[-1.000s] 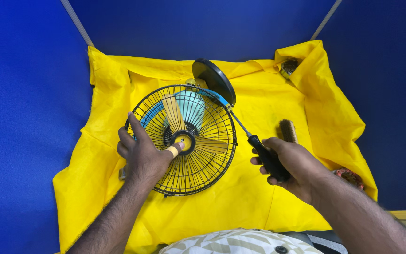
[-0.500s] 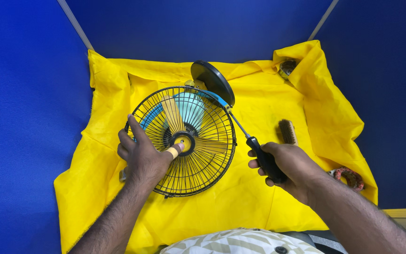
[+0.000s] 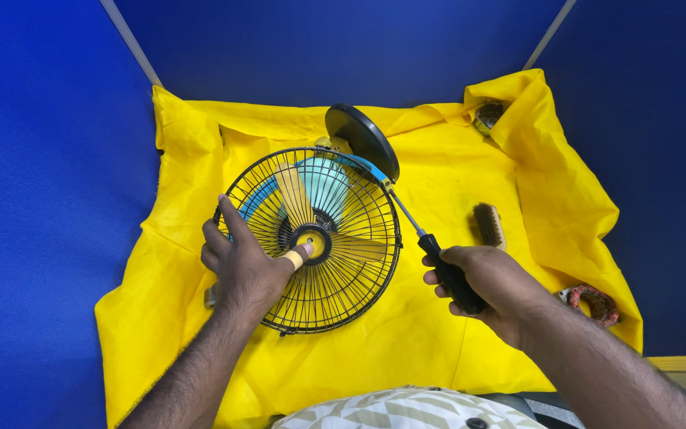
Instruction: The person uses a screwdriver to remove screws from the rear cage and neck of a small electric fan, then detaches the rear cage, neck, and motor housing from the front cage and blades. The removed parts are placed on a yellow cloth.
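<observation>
A small table fan [image 3: 319, 238] lies face up on a yellow cloth [image 3: 438, 159], with a black wire guard, yellow and light blue blades, and a round black base [image 3: 361, 139] tipped up at the back. My left hand [image 3: 244, 266] rests on the guard's left side, its bandaged thumb reaching toward the yellow hub. My right hand [image 3: 490, 286] grips the black handle of a screwdriver [image 3: 426, 242], whose thin shaft runs up-left to the guard's upper right rim beside the base.
A small wooden brush [image 3: 488, 225] lies on the cloth right of the fan. A coil of copper-coloured winding [image 3: 593, 303] sits at the cloth's right edge, and a small round part [image 3: 487, 115] is tucked in the far right corner. Blue walls surround the cloth.
Almost nothing differs. My right hand with the screwdriver has shifted a touch to the left; the left hand stays on the guard.
</observation>
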